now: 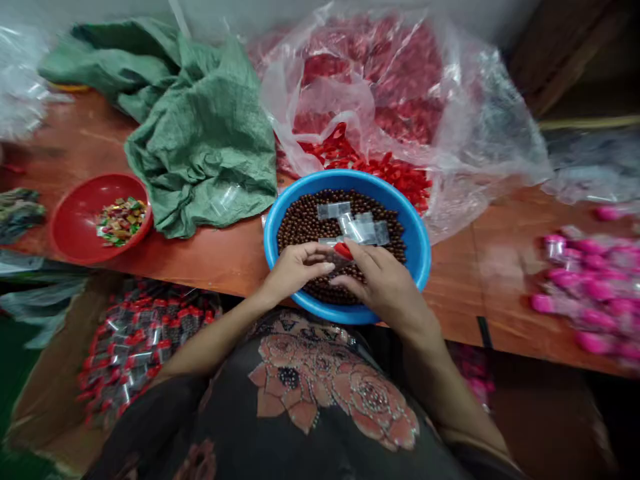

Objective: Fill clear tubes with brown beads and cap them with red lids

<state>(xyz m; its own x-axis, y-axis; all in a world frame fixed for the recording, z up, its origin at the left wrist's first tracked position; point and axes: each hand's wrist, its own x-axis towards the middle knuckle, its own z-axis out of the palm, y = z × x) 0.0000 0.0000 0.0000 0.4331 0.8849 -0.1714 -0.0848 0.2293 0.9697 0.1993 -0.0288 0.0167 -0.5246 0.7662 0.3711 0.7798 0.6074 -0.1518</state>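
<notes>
Both hands work above a blue basin (pixel 421 263) filled with small round brown beads (pixel 307 217). My left hand (pixel 295 272) is closed, thumb against fingers, around a small clear plastic container (pixel 336 261), partly hidden by the fingers. Between the thumb and fingers of my right hand (pixel 387 283) is a red cap (pixel 343 251), right beside that container. Whether cap and container touch, I cannot tell. Several more clear plastic containers (pixel 361 229) lie on the beads just beyond my fingers.
Behind the basin, a large clear bag (pixel 480 133) spills red caps (pixel 395 175). To the left are a green woven sack (pixel 205 140) and a red bowl (pixel 73 223) of wrapped candies. Pink-capped containers (pixel 595 287) sit at right. Below stands a carton (pixel 47 393) of red-capped containers.
</notes>
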